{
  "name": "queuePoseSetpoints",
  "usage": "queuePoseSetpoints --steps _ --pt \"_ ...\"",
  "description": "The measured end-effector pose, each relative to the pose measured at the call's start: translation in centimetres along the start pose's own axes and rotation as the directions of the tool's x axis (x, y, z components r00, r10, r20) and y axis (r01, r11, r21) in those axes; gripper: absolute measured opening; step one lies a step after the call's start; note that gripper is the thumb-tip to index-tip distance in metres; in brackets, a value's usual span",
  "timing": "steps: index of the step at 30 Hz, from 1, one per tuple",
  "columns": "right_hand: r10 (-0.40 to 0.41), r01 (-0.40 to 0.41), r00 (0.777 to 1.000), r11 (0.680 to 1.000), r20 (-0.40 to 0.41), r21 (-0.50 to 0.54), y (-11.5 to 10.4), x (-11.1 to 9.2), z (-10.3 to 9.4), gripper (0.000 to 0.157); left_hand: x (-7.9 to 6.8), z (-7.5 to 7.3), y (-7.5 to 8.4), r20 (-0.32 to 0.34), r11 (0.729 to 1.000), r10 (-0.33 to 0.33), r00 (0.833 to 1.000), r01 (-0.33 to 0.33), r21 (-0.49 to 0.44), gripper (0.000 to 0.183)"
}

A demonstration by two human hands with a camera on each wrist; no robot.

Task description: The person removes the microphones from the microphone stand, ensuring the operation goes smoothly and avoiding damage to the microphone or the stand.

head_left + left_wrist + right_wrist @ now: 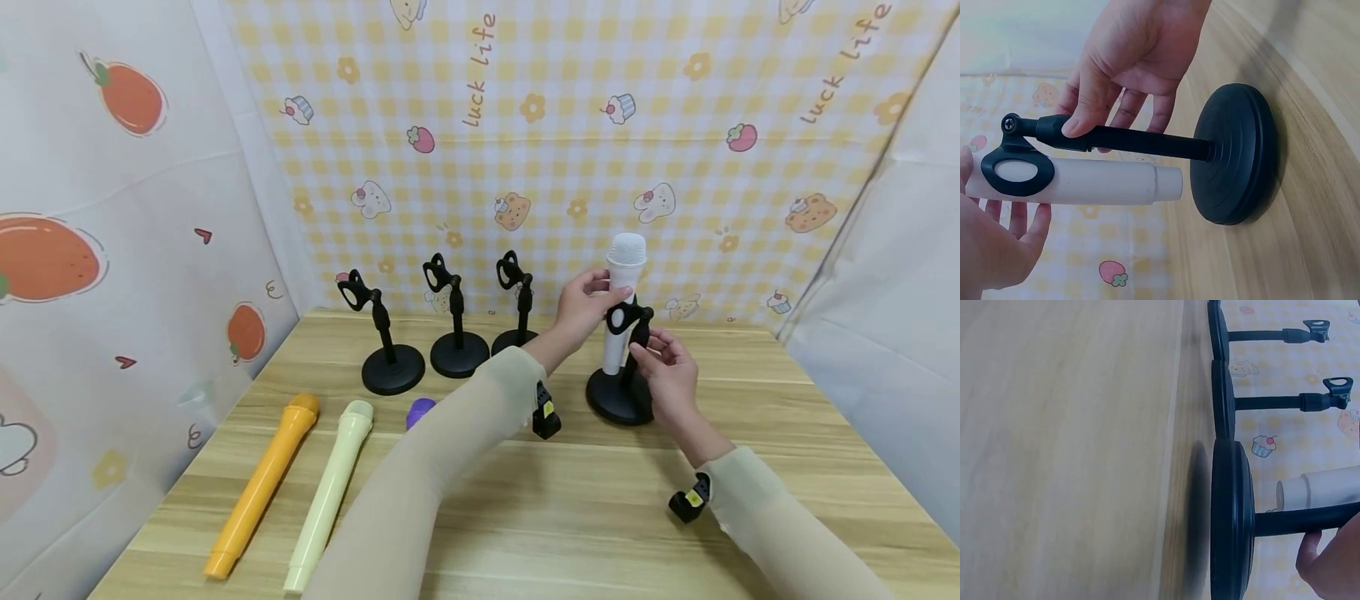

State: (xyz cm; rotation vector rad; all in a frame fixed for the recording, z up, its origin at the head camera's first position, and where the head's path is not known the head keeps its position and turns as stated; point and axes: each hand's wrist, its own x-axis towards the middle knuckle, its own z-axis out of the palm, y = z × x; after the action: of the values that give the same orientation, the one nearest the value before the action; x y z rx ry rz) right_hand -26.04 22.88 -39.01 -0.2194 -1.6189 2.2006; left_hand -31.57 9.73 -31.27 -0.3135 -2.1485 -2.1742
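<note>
Four black stands: one (pixel 392 346), two (pixel 458 329), three (pixel 519 312), four (pixel 626 379). Four microphones: orange (pixel 262 483), cream (pixel 330 492), purple (pixel 420 411), white (pixel 622 292). Two hands: left (pixel 585 307), right (pixel 667 371).

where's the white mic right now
In the head view the white mic stands right of centre, in the clip of the rightmost stand, held between both hands.
</note>
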Motion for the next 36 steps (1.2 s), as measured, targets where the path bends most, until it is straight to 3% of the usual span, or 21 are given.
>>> queuePoseSetpoints --steps 14,23,36 --pt "0.028 -0.026 0.986 1.0 0.164 -0.011 -1.0 -1.6 -0.2 0.029 -2.2 -1.8 1.7 -0.004 0.999 -0.036 0.999 0.036 -0.007 0.033" --pt "0.041 -0.044 0.973 0.999 0.226 0.01 -1.5 -3.1 -0.1 0.028 -3.9 -2.9 2.6 0.008 0.999 -0.049 0.999 0.049 0.005 0.031" --pt "0.076 -0.078 0.951 0.997 0.3 -0.005 -1.5 -4.7 -0.3 0.026 -5.8 -4.1 2.3 0.014 1.0 -0.018 1.0 0.019 -0.005 0.036"
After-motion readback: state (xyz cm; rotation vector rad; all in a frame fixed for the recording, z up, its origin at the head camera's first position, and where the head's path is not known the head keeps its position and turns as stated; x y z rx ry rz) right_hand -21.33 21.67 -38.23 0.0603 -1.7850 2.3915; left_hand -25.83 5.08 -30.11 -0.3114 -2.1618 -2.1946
